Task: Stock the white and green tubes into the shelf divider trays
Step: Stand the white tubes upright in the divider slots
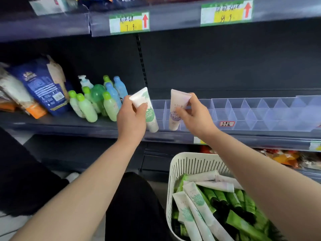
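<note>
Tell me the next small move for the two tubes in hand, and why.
Probably lower the purple-labelled tube in the right hand into the divider tray compartment just behind it. The left hand holds a green-labelled tube beside it, both are raised before the tray, and its compartments look empty.

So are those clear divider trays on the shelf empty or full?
Empty where visible: the divider trays show only bare clear compartments. Their left end is hidden.
</note>
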Demonstrator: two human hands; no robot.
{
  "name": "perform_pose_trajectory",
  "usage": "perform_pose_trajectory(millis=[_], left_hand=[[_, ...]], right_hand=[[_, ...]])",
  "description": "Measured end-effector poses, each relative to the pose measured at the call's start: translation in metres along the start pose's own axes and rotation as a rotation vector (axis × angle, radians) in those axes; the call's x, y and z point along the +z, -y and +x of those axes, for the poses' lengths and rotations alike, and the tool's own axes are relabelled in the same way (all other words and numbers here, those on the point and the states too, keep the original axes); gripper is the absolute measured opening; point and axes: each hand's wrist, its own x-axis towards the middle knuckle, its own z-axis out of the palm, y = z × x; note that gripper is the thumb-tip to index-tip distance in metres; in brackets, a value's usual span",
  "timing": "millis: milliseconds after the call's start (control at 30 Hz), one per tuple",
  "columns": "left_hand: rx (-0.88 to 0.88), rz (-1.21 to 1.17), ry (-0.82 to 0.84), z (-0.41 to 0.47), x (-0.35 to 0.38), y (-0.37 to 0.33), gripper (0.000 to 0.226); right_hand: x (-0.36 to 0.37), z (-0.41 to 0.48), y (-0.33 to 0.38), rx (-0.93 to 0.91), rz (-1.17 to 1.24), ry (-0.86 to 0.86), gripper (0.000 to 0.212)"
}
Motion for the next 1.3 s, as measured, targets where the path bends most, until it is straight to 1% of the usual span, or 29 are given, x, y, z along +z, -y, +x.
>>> perform_pose_trajectory(millis=[100,200,300,367,500,633,767,867,967,1000,1133,1300], left_hand=[[-0.002,-0.031,-0.051,0.031,-0.009,0.015,0.009],[0.006,-0.054,-0.080,0.057,-0.012,0.028,0.010],[-0.005,-0.055,-0.103,0.081,-0.013,0.039,0.016],[-0.005,-0.059,-0.109,0.094,-0.013,0.047,0.017],[-0.034,-0.041,-0.059,0.111,-0.009,0.065,0.016],[-0.049,-0.033,0.010,0.117,0.001,0.082,0.016],[-0.042,-0.005,0.063,0.122,0.013,0.087,0.021],[-0.048,0.040,0.100,0.124,0.021,0.091,0.024],[-0.076,0.117,0.149,0.123,0.026,0.094,0.025],[-0.084,0.138,0.166,0.122,0.026,0.095,0.025],[-0.098,0.168,0.216,0.119,0.027,0.096,0.030],[-0.130,0.131,0.215,0.115,0.026,0.091,0.048]], right_hand=[[0.025,0.039,0.010,-0.014,0.008,-0.040,0.013],[0.047,0.072,0.018,-0.006,0.067,-0.082,0.013],[0.069,0.102,0.024,0.010,0.130,-0.080,0.014],[0.084,0.121,0.025,0.030,0.130,-0.061,0.013],[0.113,0.151,0.016,0.045,-0.017,-0.007,0.013],[0.130,0.163,-0.003,0.043,-0.201,0.050,0.008],[0.132,0.170,-0.011,0.046,-0.281,0.049,0.012],[0.132,0.176,-0.011,0.048,-0.301,0.088,0.013],[0.131,0.174,-0.010,0.049,-0.252,0.101,0.035],[0.131,0.173,-0.011,0.050,-0.234,0.089,0.039],[0.129,0.168,-0.013,0.074,-0.180,0.070,0.045],[0.115,0.152,-0.015,0.067,-0.179,0.058,0.047]])
